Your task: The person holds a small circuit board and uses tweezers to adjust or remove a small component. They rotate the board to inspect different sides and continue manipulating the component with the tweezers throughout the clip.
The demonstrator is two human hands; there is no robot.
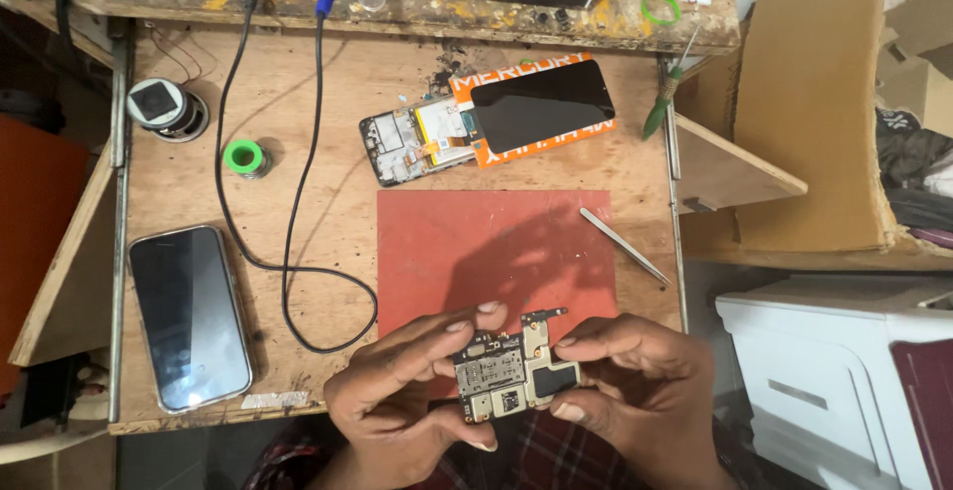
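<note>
Head view: both hands meet at the near edge of the red mat [476,242], pinching a phone circuit board [516,371] between them, its long axis running left to right and tilted slightly up toward the right. Left hand [397,401] closes thumb and fingertips on the board's left end and lower edge, while the right hand [635,381] grips the right end, so neither is nearer than the other. Tweezers [625,246] lie well apart on the mat's right border, beyond the right hand.
</note>
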